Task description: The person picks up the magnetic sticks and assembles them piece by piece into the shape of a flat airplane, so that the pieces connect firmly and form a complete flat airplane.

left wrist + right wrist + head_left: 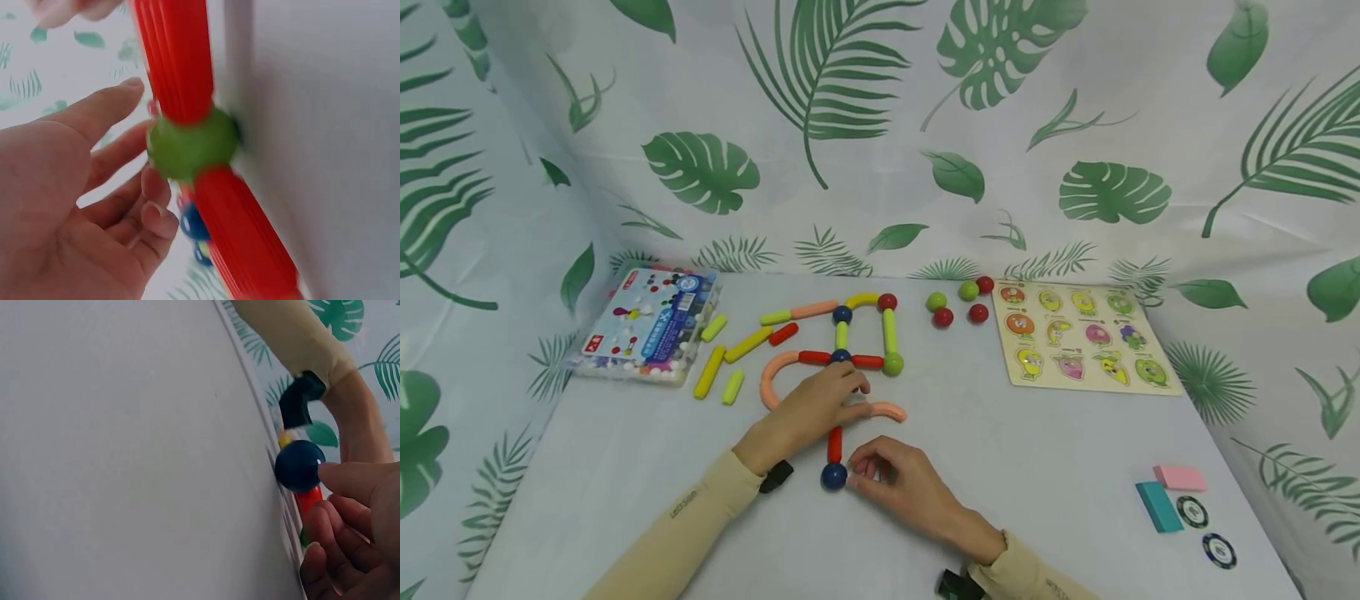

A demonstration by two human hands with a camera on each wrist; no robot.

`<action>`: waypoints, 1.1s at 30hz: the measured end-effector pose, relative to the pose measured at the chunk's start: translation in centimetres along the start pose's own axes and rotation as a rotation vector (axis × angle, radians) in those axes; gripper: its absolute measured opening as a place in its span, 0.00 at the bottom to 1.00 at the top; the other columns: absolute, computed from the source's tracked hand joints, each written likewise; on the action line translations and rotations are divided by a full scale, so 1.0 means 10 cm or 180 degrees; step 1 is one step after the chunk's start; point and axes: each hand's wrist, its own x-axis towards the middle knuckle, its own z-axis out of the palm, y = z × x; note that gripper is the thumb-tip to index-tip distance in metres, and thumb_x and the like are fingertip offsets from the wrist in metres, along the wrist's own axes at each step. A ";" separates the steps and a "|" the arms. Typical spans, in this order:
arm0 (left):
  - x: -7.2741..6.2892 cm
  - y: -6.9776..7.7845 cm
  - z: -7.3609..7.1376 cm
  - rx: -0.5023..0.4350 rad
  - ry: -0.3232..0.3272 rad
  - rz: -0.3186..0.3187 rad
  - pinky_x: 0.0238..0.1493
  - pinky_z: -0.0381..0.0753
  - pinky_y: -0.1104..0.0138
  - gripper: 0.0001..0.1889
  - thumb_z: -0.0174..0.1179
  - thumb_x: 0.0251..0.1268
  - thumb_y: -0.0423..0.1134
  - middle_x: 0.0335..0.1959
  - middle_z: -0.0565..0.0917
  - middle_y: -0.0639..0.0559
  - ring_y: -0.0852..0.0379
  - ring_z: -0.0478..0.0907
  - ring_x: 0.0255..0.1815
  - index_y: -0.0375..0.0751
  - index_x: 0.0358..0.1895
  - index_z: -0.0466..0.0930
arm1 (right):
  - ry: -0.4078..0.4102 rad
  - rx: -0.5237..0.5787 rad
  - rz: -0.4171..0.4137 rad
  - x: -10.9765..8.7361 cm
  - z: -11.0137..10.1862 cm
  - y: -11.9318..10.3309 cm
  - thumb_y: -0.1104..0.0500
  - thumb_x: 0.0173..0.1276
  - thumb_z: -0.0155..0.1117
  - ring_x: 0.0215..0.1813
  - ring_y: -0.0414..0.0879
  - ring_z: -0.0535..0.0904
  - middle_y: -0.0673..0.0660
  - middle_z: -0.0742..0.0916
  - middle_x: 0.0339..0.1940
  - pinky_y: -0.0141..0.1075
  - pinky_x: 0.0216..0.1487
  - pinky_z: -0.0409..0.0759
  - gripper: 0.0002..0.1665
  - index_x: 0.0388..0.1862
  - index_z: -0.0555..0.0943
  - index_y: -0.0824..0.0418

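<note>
A flat figure of magnetic rods and balls lies mid-table. My left hand is over its middle, fingers loosely bent, fingertips right beside a green ball joining two red rods; the thumb stands apart from it. The head view hides that ball under the hand. At the figure's near end sits a dark blue ball on a red rod. My right hand is just right of it, thumb tip against the blue ball, other fingers loosely curled below. Curved orange rods extend from the figure.
Loose yellow rods and a red rod lie left of the figure, near a clear parts box. Red and green balls sit behind, beside a fruit picture board. Blocks and round chips lie at right.
</note>
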 end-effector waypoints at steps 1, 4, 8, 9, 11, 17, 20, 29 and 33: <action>-0.04 -0.04 -0.03 -0.0097 0.0053 -0.0032 0.48 0.81 0.65 0.15 0.63 0.71 0.52 0.46 0.80 0.52 0.58 0.78 0.45 0.45 0.50 0.83 | 0.0040 -0.0028 0.0016 0.01 -0.02 0.01 0.50 0.68 0.71 0.37 0.34 0.78 0.39 0.84 0.36 0.30 0.39 0.79 0.11 0.47 0.84 0.48; -0.18 -0.16 -0.11 -0.0228 0.0251 -0.0063 0.49 0.82 0.64 0.12 0.67 0.69 0.48 0.45 0.80 0.54 0.58 0.80 0.46 0.46 0.47 0.84 | 0.0194 -0.0119 0.0065 0.05 -0.10 0.03 0.51 0.68 0.72 0.36 0.34 0.78 0.38 0.83 0.35 0.30 0.38 0.78 0.11 0.47 0.84 0.48; -0.37 -0.25 -0.18 -0.0213 0.0502 -0.0006 0.49 0.83 0.64 0.09 0.70 0.65 0.44 0.44 0.81 0.56 0.58 0.80 0.46 0.47 0.44 0.85 | 0.0462 -0.0246 0.0152 0.11 -0.25 0.10 0.54 0.67 0.73 0.35 0.35 0.77 0.39 0.84 0.35 0.30 0.36 0.78 0.10 0.46 0.84 0.50; -0.42 -0.26 -0.19 -0.0211 0.0548 0.0015 0.49 0.83 0.64 0.08 0.70 0.65 0.43 0.43 0.81 0.56 0.59 0.80 0.45 0.47 0.44 0.86 | 0.0530 -0.0270 0.0169 0.13 -0.29 0.13 0.55 0.67 0.73 0.35 0.36 0.77 0.40 0.83 0.35 0.30 0.36 0.78 0.10 0.46 0.84 0.51; -0.50 -0.27 -0.21 -0.0249 0.0593 0.0069 0.49 0.83 0.65 0.08 0.71 0.63 0.41 0.42 0.81 0.56 0.60 0.79 0.45 0.47 0.43 0.86 | 0.0644 -0.0329 0.0187 0.15 -0.35 0.18 0.57 0.66 0.74 0.35 0.37 0.77 0.40 0.84 0.36 0.29 0.36 0.78 0.11 0.46 0.84 0.52; -0.69 -0.24 -0.20 -0.0564 0.0446 0.0335 0.47 0.82 0.69 0.08 0.72 0.62 0.38 0.41 0.83 0.57 0.60 0.78 0.42 0.45 0.44 0.87 | 0.0740 -0.0435 0.0181 0.24 -0.48 0.33 0.58 0.66 0.74 0.36 0.41 0.76 0.46 0.83 0.39 0.30 0.36 0.76 0.12 0.47 0.84 0.52; -0.74 -0.19 -0.18 -0.0785 0.0234 0.0444 0.44 0.81 0.70 0.08 0.71 0.63 0.39 0.41 0.83 0.57 0.59 0.78 0.41 0.47 0.45 0.87 | 0.0630 -0.0468 0.0230 0.27 -0.50 0.38 0.58 0.65 0.75 0.38 0.42 0.77 0.47 0.84 0.42 0.30 0.38 0.76 0.14 0.48 0.85 0.51; -0.79 -0.14 -0.13 -0.1176 -0.0276 0.0646 0.46 0.81 0.70 0.11 0.69 0.66 0.42 0.45 0.81 0.60 0.59 0.78 0.43 0.51 0.49 0.88 | 0.0491 -0.0508 0.0165 0.28 -0.52 0.41 0.57 0.67 0.73 0.34 0.39 0.74 0.46 0.82 0.35 0.29 0.33 0.72 0.13 0.50 0.86 0.50; -0.80 -0.14 -0.11 -0.1240 -0.0421 0.0588 0.47 0.80 0.70 0.10 0.69 0.65 0.44 0.44 0.81 0.61 0.60 0.78 0.43 0.53 0.48 0.89 | 0.0374 -0.0599 0.0219 0.24 -0.54 0.37 0.54 0.68 0.72 0.33 0.37 0.73 0.43 0.81 0.33 0.29 0.33 0.72 0.12 0.50 0.86 0.49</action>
